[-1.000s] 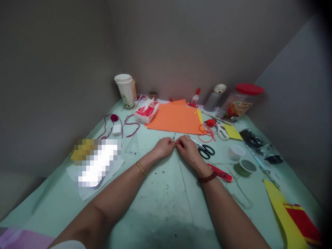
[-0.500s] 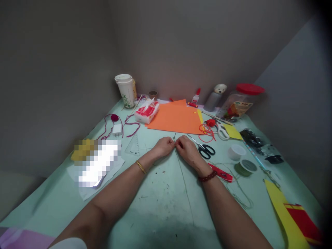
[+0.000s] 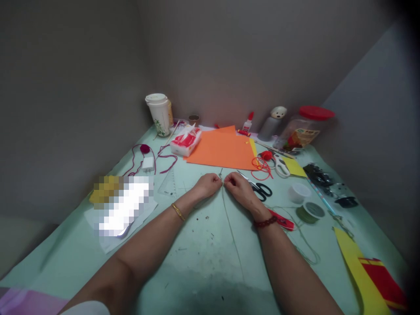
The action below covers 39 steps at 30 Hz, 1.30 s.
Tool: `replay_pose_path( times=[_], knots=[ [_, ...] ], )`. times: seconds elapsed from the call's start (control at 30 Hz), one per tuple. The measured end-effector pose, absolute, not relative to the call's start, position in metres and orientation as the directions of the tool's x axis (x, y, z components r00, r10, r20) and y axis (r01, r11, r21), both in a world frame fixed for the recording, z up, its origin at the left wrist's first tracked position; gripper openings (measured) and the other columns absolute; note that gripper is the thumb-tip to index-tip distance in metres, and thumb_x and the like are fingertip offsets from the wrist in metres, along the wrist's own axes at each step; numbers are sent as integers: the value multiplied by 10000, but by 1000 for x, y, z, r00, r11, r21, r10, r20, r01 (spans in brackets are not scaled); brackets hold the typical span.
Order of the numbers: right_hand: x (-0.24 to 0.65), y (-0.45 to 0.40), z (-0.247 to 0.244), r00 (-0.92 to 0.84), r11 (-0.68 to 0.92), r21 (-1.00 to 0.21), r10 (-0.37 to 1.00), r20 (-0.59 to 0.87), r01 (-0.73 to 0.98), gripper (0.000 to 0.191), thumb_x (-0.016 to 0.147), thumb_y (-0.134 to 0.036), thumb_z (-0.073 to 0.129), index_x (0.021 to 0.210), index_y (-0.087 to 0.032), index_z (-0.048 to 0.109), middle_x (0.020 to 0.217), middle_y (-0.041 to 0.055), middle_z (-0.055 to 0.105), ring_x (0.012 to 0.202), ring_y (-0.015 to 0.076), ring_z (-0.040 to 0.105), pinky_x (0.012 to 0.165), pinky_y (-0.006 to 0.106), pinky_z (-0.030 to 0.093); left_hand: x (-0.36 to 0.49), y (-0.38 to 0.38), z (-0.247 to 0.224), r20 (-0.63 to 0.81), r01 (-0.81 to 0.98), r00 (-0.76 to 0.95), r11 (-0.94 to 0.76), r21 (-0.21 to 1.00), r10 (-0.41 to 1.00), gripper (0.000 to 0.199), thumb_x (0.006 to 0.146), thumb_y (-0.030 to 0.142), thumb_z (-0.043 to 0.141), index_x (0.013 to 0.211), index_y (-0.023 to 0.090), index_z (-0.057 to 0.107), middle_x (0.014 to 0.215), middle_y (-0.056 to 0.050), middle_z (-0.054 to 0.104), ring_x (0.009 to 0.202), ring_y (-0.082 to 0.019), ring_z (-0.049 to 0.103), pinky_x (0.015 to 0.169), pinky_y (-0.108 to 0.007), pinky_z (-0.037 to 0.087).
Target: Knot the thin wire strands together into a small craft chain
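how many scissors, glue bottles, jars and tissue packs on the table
scissors: 2 (black-handled, white-handled)
glue bottle: 1
red-lidded jar: 1
tissue pack: 1
total: 5
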State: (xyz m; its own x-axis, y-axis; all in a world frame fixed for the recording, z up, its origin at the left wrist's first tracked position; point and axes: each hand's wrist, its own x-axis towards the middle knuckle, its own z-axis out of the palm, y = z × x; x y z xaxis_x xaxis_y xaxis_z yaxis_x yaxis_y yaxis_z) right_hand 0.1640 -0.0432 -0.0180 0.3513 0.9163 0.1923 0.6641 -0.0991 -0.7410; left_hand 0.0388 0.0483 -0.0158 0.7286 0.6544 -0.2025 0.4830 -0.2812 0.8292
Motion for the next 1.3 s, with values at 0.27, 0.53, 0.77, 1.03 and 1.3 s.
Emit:
replay_pose_path(
  times=[0.27, 0.53, 0.77, 1.03, 1.3],
  knots=[
    [165, -43, -20, 347, -95, -723, 915, 208, 684, 69, 721, -171, 455, 711, -191, 520, 726, 11, 527, 684, 154, 470, 632, 278, 357, 38, 47, -14, -233, 483, 715, -224, 847, 659, 153, 723, 280, 515, 788, 150, 563, 474, 49, 458, 425, -83, 411, 452, -202, 297],
    [159, -46, -13, 389, -121, -729, 897, 210, 674, 90, 730, -195, 458, 694, -189, 540, 711, 10, 546, 683, 153, 487, 631, 272, 364, 37, 46, -14, -189, 466, 714, -257, 847, 674, 133, 722, 281, 495, 744, 161, 547, 478, 41, 470, 462, -95, 433, 477, -204, 307],
    [158, -44, -18, 388, -158, -674, 899, 204, 721, 105, 723, -177, 455, 635, -189, 511, 672, 12, 546, 644, 148, 477, 615, 270, 347, 37, 45, -11, -184, 479, 716, -282, 831, 674, 135, 723, 276, 492, 753, 160, 555, 503, 36, 486, 482, -98, 438, 487, -207, 306],
    [159, -42, -22, 377, -166, -591, 891, 254, 789, 79, 723, -169, 482, 662, -184, 530, 701, 22, 554, 673, 151, 488, 625, 267, 345, 37, 44, -10, -183, 472, 716, -274, 838, 674, 139, 722, 281, 494, 745, 157, 551, 489, 42, 470, 462, -91, 423, 479, -206, 300],
    [161, -42, -20, 371, -144, -655, 902, 221, 742, 124, 749, -181, 455, 671, -181, 551, 703, 23, 568, 663, 149, 497, 622, 267, 352, 38, 46, -14, -192, 444, 715, -226, 867, 672, 143, 730, 286, 496, 770, 158, 545, 500, 50, 464, 433, -77, 414, 452, -197, 300]
  ],
)
